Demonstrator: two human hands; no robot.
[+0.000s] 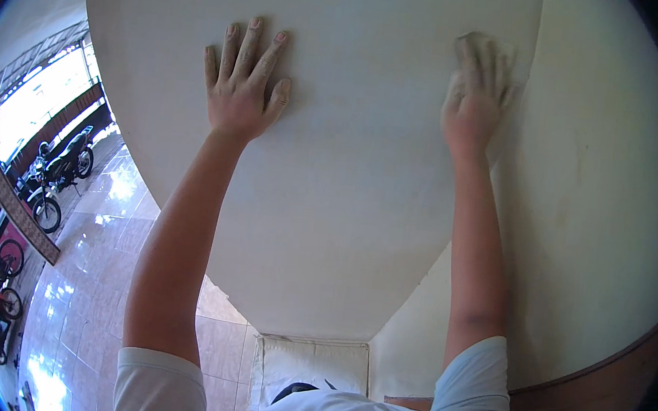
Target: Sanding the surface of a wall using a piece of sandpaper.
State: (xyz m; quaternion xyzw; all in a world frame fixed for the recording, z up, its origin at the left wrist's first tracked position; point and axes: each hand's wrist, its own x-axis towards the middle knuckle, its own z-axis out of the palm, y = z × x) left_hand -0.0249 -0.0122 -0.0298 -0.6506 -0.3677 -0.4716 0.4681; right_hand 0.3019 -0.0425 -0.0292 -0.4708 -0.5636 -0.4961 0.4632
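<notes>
Left grip (239,90) splaying wide on a pale panel (360,208)
Right grip (481,81) is half-curling over a pale pad (503,49) — blurred.

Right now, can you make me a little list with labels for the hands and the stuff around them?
Bare, dusty left hand: open, fingers spread, against the smooth pale-grey surface
Bare right hand: up at that surface's right side; too blurred to tell what it holds, if anything
Clothing: short-sleeved white cloth shirt
Right side: plain cream wall
Left side: shiny beige tiled floor, black two-wheeled motorcycle
</notes>
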